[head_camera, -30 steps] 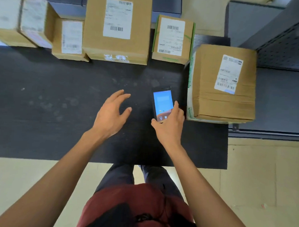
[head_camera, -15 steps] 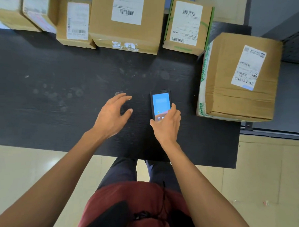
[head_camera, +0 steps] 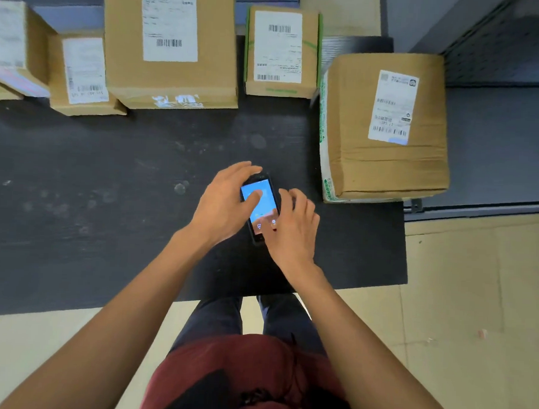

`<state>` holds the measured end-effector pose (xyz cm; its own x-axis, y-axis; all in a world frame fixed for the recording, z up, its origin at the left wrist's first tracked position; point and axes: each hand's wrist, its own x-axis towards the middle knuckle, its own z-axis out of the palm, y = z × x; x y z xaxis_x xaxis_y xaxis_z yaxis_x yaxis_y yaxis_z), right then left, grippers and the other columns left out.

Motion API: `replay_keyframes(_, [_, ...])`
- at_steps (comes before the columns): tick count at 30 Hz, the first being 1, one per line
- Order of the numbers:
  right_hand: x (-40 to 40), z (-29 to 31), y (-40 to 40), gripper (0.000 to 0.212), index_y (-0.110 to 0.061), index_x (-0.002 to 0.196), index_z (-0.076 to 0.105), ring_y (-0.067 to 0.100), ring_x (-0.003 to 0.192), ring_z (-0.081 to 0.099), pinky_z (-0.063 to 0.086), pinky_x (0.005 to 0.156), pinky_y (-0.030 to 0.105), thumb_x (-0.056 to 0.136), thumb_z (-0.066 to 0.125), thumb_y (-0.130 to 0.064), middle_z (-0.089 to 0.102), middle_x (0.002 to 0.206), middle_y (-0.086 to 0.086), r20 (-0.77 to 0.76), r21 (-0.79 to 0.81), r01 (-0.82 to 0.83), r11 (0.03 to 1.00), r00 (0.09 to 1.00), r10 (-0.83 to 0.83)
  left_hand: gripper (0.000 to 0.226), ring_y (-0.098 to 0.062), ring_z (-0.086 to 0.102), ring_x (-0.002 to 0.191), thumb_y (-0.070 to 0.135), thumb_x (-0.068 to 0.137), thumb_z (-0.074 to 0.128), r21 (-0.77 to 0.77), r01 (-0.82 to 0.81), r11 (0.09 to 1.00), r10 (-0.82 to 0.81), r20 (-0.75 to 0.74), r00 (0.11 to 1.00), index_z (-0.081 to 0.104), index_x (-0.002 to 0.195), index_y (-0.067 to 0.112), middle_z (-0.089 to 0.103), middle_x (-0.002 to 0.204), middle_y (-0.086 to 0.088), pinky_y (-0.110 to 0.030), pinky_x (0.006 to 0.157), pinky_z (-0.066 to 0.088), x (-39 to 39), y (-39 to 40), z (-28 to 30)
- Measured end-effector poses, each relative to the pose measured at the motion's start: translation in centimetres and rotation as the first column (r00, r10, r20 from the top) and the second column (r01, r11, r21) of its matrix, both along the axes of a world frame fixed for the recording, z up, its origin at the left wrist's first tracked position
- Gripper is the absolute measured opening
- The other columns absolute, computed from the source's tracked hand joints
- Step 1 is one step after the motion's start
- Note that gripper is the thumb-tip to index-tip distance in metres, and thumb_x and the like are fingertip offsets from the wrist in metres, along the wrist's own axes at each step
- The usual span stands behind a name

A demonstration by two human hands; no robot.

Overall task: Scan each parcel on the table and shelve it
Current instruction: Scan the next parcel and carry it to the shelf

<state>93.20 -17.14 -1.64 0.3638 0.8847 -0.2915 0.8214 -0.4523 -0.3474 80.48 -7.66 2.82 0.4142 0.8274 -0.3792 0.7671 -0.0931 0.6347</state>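
Left hand (head_camera: 228, 199): extended forward, fingers curved, thumb laid over the lit screen.
Right hand (head_camera: 293, 227): extended forward, fingers loosely spread, held just beside the left.

Both hands cover the scanner's (head_camera: 260, 204) edges; the far-left parcel (head_camera: 12, 47) is blurred and cropped.

A black table (head_camera: 75, 226) stands on pale beige floor tiles (head_camera: 473, 306), grey shelving (head_camera: 496, 146) beside it.
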Motion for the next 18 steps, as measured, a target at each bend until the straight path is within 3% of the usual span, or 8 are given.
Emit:
replay_keyframes(5, [5.6,4.2,-2.2,0.046,-0.016,0.136,0.054,0.02,0.128,0.045,0.041,0.103,0.036,0.093,0.067,-0.025,0.049,0.14,0.002,-0.08,0.251,0.098,0.963,0.994,-0.08,0.052,-0.018,0.036,0.147,0.031,0.098,0.065,0.035,0.123,0.992,-0.125,0.076,0.989,0.051,0.148,0.027,0.04,0.16,0.003,-0.038,0.119,0.031,5.1,0.4,0.3])
replay_keyframes(9, [10.6,6.2,-4.3,0.043,-0.015,0.134,0.056,0.02,0.129,0.044,0.039,0.108,0.033,0.093,0.067,-0.02,0.049,0.14,0.002,-0.095,0.329,0.222,0.918,0.975,-0.202,0.064,-0.017,0.031,0.149,0.034,0.092,0.07,0.061,0.193,0.979,-0.2,0.133,0.971,0.045,0.151,0.029,0.031,0.164,0.003,-0.031,0.117,0.028,8.9,-0.1,0.2])
replay_keyframes(14, [17.9,6.6,-4.7,0.06,-0.015,0.145,0.047,0.027,0.137,0.041,0.046,0.109,0.049,0.09,0.072,-0.014,0.043,0.148,0.009,-0.109,0.319,0.407,0.856,0.913,-0.393,0.08,-0.017,0.029,0.149,0.037,0.085,0.078,0.019,0.211,0.977,-0.211,0.149,0.966,0.037,0.154,0.03,0.017,0.167,0.004,-0.03,0.114,0.029,12.3,-0.2,-0.6])
replay_keyframes(18, [21.9,5.3,-4.0,0.085,-0.026,0.157,0.027,0.03,0.151,0.021,0.035,0.118,0.052,0.089,0.077,-0.018,0.021,0.165,0.008,-0.115,0.189,0.41,0.892,0.912,-0.394,0.092,-0.016,0.023,0.15,0.039,0.082,0.081,0.004,0.222,0.975,-0.22,0.134,0.966,0.027,0.157,0.032,0.003,0.17,0.006,-0.029,0.112,0.029,13.8,-0.5,-1.4])
